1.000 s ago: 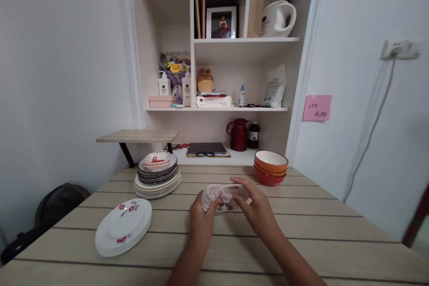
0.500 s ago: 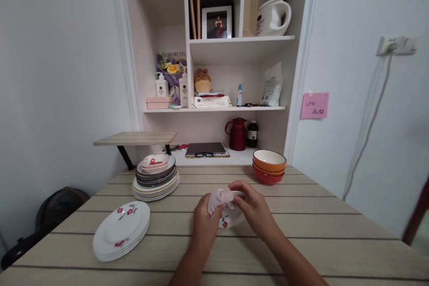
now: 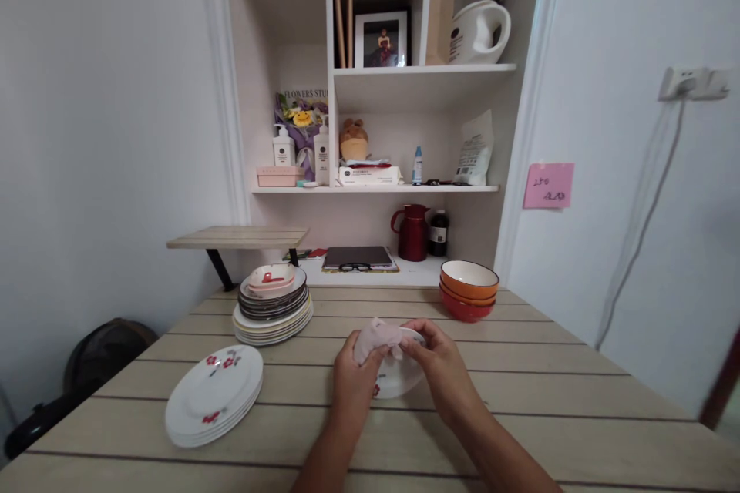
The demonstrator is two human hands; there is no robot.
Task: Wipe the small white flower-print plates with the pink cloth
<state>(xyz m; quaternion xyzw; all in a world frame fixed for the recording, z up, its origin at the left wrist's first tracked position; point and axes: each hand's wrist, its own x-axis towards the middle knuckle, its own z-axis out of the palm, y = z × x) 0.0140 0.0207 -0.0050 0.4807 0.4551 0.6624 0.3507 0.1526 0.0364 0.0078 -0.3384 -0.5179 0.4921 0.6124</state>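
Observation:
A white plate with red flowers (image 3: pixel 398 380) is held tilted between my hands over the middle of the table. My left hand (image 3: pixel 354 373) is closed around a pale pink cloth (image 3: pixel 377 337), which is folded over the plate's upper left rim. Part of the left fingers is hidden behind the cloth. With thumb and fingers, my right hand (image 3: pixel 436 358) pinches the plate's upper right rim, close to the cloth. To the left lies a stack of similar flowered plates (image 3: pixel 213 393).
Behind that stack stands a taller pile of plates (image 3: pixel 273 327) topped by small square dishes (image 3: pixel 271 277). Orange and red bowls (image 3: pixel 469 289) are stacked at the back right. A small raised wooden shelf (image 3: pixel 237 237) stands at the back left; a red jug (image 3: pixel 412 233) is farther back.
The plate has turned a little in my hands, so its red flower sits lower and farther left. The cloth has shifted and bunched higher at the rim. The whole view has swung slightly.

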